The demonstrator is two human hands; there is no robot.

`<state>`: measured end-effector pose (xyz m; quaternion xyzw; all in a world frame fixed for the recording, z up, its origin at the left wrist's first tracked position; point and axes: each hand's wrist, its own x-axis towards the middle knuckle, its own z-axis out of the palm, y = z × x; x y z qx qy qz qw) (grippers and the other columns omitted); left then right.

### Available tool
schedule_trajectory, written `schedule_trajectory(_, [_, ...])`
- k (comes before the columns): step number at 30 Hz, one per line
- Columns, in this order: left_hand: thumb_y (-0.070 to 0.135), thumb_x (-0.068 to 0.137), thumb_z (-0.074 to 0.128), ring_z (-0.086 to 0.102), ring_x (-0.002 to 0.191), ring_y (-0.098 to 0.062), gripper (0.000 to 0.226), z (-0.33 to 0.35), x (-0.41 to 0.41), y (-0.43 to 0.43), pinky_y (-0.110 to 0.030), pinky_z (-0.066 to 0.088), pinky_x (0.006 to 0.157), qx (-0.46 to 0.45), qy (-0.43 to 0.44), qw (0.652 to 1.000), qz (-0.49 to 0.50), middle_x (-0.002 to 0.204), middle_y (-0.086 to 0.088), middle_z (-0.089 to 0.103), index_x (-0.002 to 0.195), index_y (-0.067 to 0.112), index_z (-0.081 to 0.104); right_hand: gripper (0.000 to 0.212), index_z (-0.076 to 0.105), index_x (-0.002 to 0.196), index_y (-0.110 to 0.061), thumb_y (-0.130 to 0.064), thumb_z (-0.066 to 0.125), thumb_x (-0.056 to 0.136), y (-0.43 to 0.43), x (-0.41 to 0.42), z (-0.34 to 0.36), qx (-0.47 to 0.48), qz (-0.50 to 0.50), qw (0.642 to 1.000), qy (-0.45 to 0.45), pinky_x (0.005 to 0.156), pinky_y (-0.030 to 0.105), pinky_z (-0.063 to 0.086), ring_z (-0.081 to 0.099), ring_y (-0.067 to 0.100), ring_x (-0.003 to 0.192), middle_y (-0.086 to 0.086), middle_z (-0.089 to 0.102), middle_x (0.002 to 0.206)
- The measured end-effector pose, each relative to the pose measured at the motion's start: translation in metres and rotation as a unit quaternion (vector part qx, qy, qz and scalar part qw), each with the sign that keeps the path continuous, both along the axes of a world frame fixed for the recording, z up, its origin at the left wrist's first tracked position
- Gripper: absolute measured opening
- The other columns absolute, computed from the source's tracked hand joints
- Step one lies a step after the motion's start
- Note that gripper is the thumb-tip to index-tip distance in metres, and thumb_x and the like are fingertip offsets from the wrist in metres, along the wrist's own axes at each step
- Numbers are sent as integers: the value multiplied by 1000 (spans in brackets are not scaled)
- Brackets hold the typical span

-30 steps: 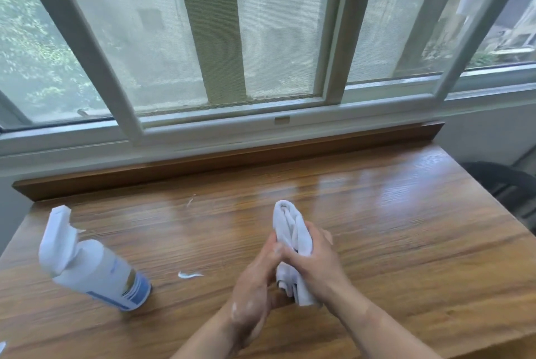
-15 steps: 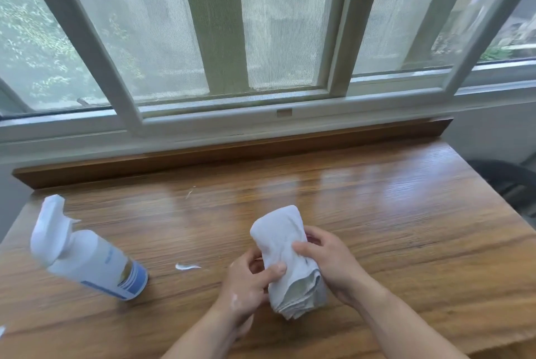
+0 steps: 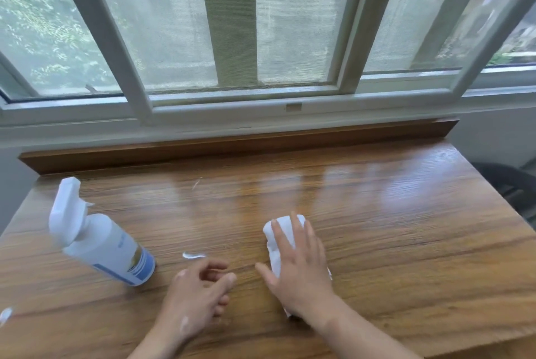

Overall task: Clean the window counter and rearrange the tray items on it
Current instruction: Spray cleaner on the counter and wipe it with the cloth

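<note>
my right hand (image 3: pixel 295 266) presses the folded cloth (image 3: pixel 275 245) flat on the tabletop (image 3: pixel 377 228), fingers straight; left hand (image 3: pixel 200 292) empty, loosely curled. i should wipe along the grain toward the white smear (image 3: pixel 193 256).

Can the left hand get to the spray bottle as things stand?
Probably yes: the left hand holds nothing, and only bare counter lies between it and the bottle close on its left.

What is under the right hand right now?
A folded white cloth, pressed flat on the wooden counter by the right hand. Its far end and left edge show; the part under the palm is covered.
</note>
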<state>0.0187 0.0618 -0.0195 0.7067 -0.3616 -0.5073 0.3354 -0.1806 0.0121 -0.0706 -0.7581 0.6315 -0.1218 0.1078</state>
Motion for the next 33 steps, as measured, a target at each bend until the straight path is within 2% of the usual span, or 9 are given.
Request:
schedule_trajectory(5, [8,83,83,67,55,-29,10,13,72,36,-24,58,49,-48,-94,989,107,58,-12,72,78,4,75,81,36,151,-31,-45,62,75,3,9,-20,-28,-3,999,33,98,50,50,41,38,138,5,40,154])
schedule_trajectory(8, [58,55,90,70,60,-28,51,11,114,56,-18,59,56,-54,-138,975,164,65,-12,74,75,15,72,82,35,151,-33,-45,63,75,5,10,-20,-25,-8,999,26,100,48,50,42,36,139,3,41,154])
schedule_trajectory(12, [74,30,86,64,93,-17,98,-2,150,58,-10,57,73,-104,-128,972,166,118,-8,64,118,44,57,82,33,153,-34,-46,60,76,5,11,-17,-17,-17,999,27,100,46,50,38,32,143,-1,38,157])
schedule_trajectory(14, [62,37,89,63,114,-21,115,0,152,38,-32,58,95,-151,-122,970,145,129,6,59,140,42,43,84,30,154,-31,-49,56,76,5,9,-17,-14,-23,999,34,100,45,50,35,31,145,-3,35,158])
schedule_trajectory(16, [63,41,85,64,114,-28,101,4,146,21,-53,53,97,-178,-137,967,123,116,20,63,131,43,44,86,27,154,-31,-53,54,75,7,8,-19,-3,-38,999,36,101,47,48,32,33,146,-4,30,161])
schedule_trajectory(20, [50,63,93,61,106,-33,89,4,141,1,-42,46,81,-185,-169,963,99,112,0,62,135,25,48,86,28,152,-42,-47,60,73,14,16,-19,11,-85,996,24,92,51,50,43,38,132,0,29,160])
schedule_trajectory(25, [75,56,65,65,86,-12,79,27,148,-1,-30,47,66,-256,-144,955,33,92,5,70,111,18,63,85,37,150,-36,-42,61,69,23,24,-17,15,-104,994,16,74,47,53,56,36,105,5,39,154])
schedule_trajectory(29, [73,59,84,72,99,-38,89,45,152,-14,-68,56,83,-280,2,960,5,106,-14,74,123,16,62,85,35,151,-39,-43,57,69,33,22,-20,9,-91,996,22,73,46,53,57,35,107,3,39,155])
schedule_trajectory(33, [58,54,94,70,93,-51,87,64,136,-38,-77,52,81,-265,103,958,-42,102,-24,72,123,18,60,90,37,148,-40,-43,63,62,19,15,-23,-16,-87,996,29,68,46,53,60,35,105,3,47,149])
